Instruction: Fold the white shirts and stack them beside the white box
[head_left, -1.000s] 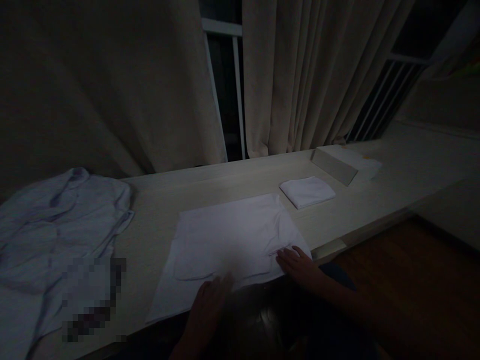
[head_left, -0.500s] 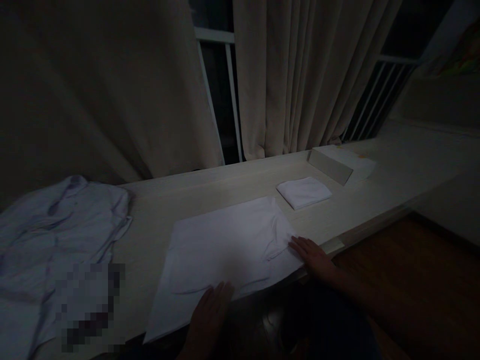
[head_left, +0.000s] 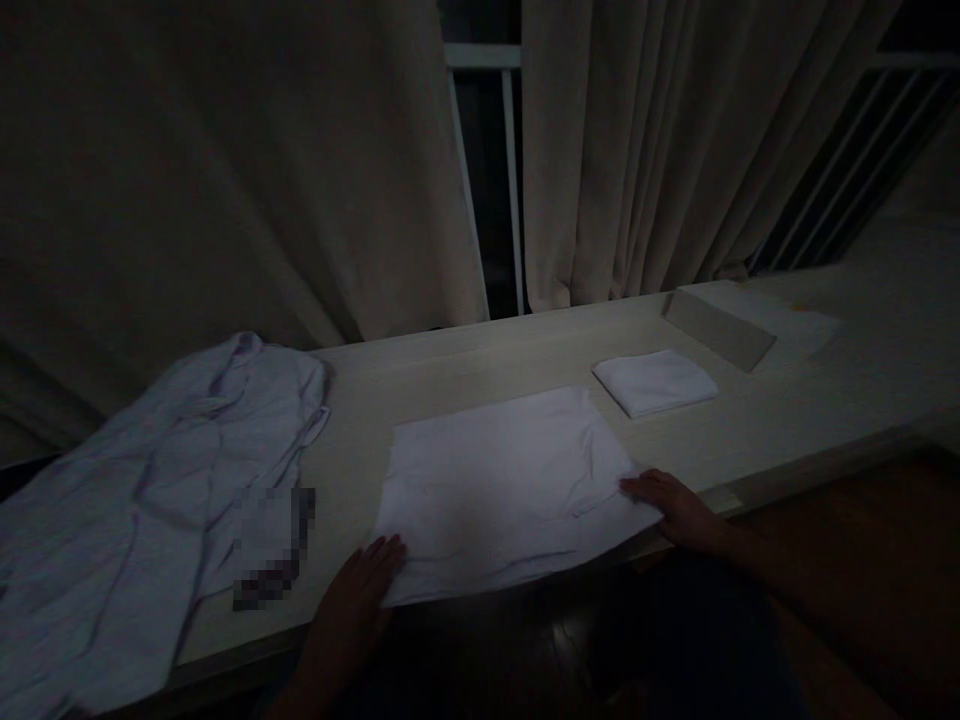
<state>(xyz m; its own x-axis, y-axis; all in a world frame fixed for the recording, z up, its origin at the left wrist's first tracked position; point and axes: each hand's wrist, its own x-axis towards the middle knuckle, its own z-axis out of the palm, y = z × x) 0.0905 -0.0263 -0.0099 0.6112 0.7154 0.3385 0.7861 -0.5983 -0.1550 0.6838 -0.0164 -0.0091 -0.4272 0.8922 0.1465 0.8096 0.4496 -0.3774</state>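
A white garment (head_left: 495, 480), partly folded into a flat, wide shape, lies on the pale ledge (head_left: 442, 375) before me. Its near edge reaches the ledge's front and is slightly wrinkled. At its near left edge rests my left hand (head_left: 364, 580), fingers laid out flat on the fabric. My right hand (head_left: 671, 500) touches the right edge, fingers stretched over the cloth; its thumb is hard to make out. Beyond that side sits a neatly folded white cloth (head_left: 655, 382).
A crumpled light shirt (head_left: 225, 430) spreads over the left of the ledge, beside a blurred-out patch (head_left: 274, 550). An open white box (head_left: 720, 330) stands at the back right. Curtains (head_left: 600, 150) hang behind the ledge. The room is dim.
The garment's left part, which stuck out toward the front, is now turned in, making it narrower. My left hand has moved to its left edge. The view has shifted left.
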